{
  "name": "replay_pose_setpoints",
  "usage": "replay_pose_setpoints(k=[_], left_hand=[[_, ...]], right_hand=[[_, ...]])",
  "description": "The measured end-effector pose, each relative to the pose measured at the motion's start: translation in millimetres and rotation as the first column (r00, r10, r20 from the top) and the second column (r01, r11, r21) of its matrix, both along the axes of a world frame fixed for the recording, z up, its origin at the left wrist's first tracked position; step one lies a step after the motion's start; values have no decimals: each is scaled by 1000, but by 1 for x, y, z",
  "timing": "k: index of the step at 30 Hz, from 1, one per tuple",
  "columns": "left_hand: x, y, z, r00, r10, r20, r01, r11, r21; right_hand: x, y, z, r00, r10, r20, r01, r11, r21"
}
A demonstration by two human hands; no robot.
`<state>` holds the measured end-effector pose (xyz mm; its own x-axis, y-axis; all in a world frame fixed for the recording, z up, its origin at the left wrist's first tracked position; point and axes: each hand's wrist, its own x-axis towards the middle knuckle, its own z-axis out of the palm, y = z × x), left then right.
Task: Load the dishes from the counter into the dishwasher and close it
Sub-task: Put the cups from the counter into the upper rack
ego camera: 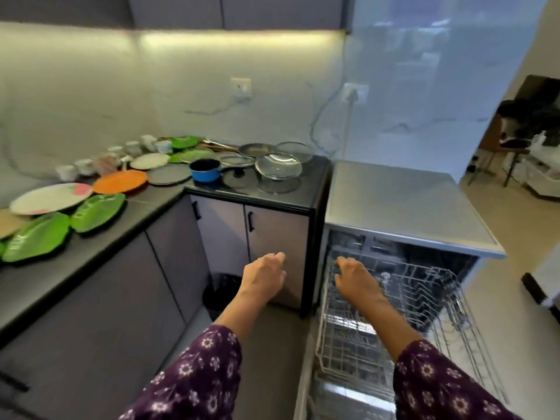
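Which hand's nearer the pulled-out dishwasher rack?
Right. The right hand is over the rack; the left hand is off to its left, before the cabinet door.

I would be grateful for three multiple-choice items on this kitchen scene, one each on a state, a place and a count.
1. The dishwasher rack is:
A. pushed in
B. pulled out and empty
C. pulled out and full of plates

2. The blue saucepan stands:
A. in the rack
B. on the floor
C. on the black counter

3. How many plates on the counter are orange?
A. one
B. three
C. none

Key:
1 B: the rack is drawn out and its bare wires hold no dishes.
2 C: it stands near the counter's corner, beside a dark lid.
3 A: only a single orange plate shows among the green, grey and white ones.
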<state>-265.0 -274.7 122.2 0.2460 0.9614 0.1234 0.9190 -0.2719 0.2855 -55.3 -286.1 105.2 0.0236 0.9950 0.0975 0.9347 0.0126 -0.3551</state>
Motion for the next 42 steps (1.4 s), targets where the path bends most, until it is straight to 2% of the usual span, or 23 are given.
replay_pose_setpoints(k=[7,17,23,33,42], left_hand=[[-95,32,66,982,181,58,-184,981,63],[-214,134,96,921,377,99,-386,918,88],[-276,190,93,875,477,84,-484,868,115],[-374,300,63,845,528,85,-532,846,32],[-515,417,33,792,601,105,-601,798,-32]], right_hand=[[-77,50,64,988,148,41,-150,988,47],[-183,191,110,950,312,17,-311,939,148],[-239,270,113,920,391,7,-389,913,123],[-334,390,95,881,473,-23,-470,879,76],[-482,533,87,851,523,-51,-524,852,-9]])
